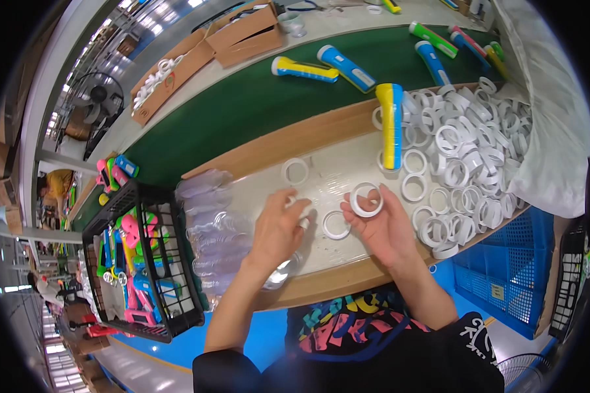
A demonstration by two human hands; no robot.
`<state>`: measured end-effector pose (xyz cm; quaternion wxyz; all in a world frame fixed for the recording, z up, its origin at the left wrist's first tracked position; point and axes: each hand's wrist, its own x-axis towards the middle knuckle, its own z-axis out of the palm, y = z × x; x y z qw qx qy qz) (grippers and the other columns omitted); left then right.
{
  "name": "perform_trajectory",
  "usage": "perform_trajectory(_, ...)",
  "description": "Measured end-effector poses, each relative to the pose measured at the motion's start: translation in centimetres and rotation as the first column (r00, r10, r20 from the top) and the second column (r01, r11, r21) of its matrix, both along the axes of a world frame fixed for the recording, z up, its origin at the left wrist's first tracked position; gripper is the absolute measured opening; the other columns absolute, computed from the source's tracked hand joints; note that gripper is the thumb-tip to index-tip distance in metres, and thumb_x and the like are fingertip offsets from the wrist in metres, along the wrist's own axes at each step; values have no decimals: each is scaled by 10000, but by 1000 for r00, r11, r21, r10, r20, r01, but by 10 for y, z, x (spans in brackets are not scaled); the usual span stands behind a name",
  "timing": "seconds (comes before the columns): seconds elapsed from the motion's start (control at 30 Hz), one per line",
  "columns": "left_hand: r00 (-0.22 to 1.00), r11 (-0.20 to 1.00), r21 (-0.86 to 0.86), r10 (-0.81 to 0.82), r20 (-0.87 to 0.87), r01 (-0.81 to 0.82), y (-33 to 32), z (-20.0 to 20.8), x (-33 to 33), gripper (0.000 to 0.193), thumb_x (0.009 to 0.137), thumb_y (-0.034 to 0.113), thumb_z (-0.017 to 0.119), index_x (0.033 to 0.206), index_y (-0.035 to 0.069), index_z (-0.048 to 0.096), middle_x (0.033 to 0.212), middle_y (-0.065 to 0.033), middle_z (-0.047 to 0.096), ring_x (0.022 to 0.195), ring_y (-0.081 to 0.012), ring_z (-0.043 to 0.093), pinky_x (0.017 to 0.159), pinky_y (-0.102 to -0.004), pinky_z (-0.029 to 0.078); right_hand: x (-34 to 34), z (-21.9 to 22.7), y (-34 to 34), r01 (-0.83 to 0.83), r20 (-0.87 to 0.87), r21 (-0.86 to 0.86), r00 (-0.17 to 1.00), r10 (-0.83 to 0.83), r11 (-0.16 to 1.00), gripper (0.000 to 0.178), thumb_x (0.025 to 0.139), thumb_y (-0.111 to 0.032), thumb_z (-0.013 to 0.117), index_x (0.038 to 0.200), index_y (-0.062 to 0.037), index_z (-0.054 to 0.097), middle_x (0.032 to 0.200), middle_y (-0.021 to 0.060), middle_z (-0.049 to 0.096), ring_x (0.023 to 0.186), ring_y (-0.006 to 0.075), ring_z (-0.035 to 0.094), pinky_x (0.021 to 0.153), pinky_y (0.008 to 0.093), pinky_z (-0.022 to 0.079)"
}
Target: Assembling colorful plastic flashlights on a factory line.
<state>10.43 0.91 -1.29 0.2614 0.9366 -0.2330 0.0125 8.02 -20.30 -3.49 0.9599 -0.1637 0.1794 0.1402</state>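
Note:
My right hand (390, 229) pinches a white plastic ring (354, 203) upright between thumb and fingers. Curled in above the shallow cardboard tray (347, 147) is my left hand (275, 229); something pale shows at its fingertips, too small to make out. Between the hands a second white ring (326, 224) lies flat, and another ring (286, 171) rests farther back. Stacks of clear round lenses (210, 242) fill the tray's left end, and one clear disc (282, 272) sits under my left wrist. A large heap of white rings (465, 150) covers the right end.
A yellow-and-blue flashlight (392, 128) lies across the tray's far side; several more flashlights (347, 68) lie on the green mat behind. At left stands a black crate (157, 262) of colourful flashlights. A white sack (550, 111) and blue crate (505, 268) border the right.

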Motion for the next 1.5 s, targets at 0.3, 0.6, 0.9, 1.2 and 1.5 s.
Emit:
perform_trajectory(0.3,963,991,85,-79,-257,104,46,-9,-40,215,639,21,622,844,81,649,1039,-84,575,929,-292,524,809,-387,429,-11,1,19,-192,-33,-63,981,190,979,319,962,-321,393,924,-33,525,1092,238,567,981,331,596,839,404,514)
perform_trajectory(0.6,780,740,-535,-24,-626,-407,15,37,-12,112,811,68,638,887,14,699,867,-42,539,834,-165,541,754,-268,418,-18,-11,16,-216,28,-108,975,220,970,340,975,-380,358,946,-95,541,1031,198,609,887,281,616,715,333,502)
perform_trajectory(0.9,925,846,-493,0,-381,-203,-104,4,70,430,830,167,645,1218,36,513,997,-106,566,871,-172,544,773,-280,435,-25,-1,-13,-95,87,188,993,80,978,352,980,-378,339,863,-102,521,993,193,625,878,280,618,760,350,485)
perform_trajectory(1.2,999,968,-251,-21,26,27,-179,-22,92,726,743,228,711,1344,57,340,1082,-195,534,976,-348,528,809,-401,438,-33,-1,-43,-30,59,41,998,28,999,346,972,-357,336,903,-88,542,1033,210,607,857,270,612,729,347,489)
perform_trajectory(1.5,948,949,-21,-315,36,316,-146,-20,34,349,685,100,696,1028,79,634,987,-94,577,881,-280,571,739,-352,493,-60,22,-49,-176,168,-206,963,212,963,442,957,-400,328,896,-5,517,966,201,607,781,246,600,713,340,479)
